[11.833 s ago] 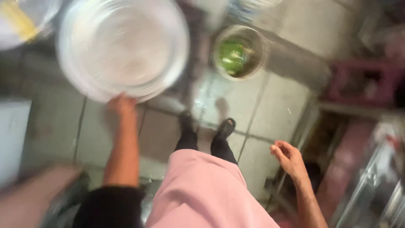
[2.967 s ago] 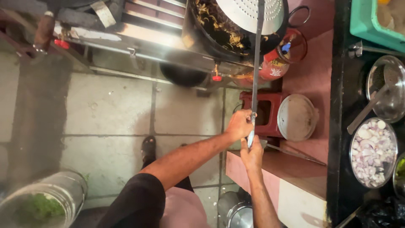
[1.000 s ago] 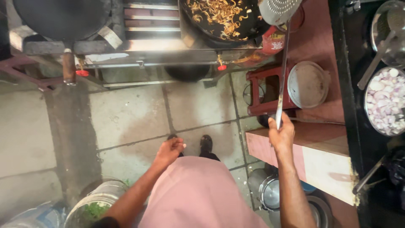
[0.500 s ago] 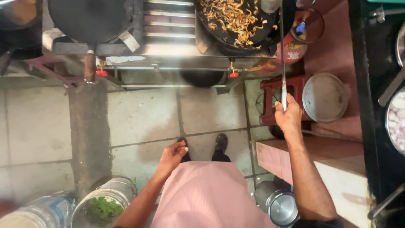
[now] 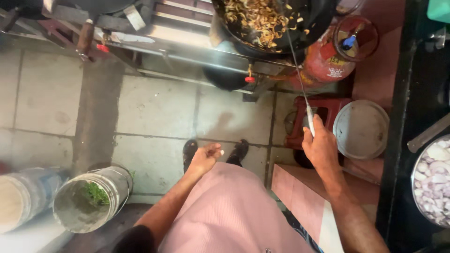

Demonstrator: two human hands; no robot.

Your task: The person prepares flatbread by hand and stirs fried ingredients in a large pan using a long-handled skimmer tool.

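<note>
While your right hand (image 5: pixel 321 147) grips the long ladle handle (image 5: pixel 300 79) reaching into the wok (image 5: pixel 267 21), left hand (image 5: pixel 206 157) hangs loosely curled, empty.

Grey tiled floor (image 5: pixel 154 117) is occupied by a round metal bucket of greens (image 5: pixel 91 199) and a red gas cylinder (image 5: pixel 328 58).

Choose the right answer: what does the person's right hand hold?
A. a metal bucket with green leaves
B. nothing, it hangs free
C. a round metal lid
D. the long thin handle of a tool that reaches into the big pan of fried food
D: the right hand grips the long thin handle, which runs up into the big pan of fried food, while the left hand holds nothing.
</note>
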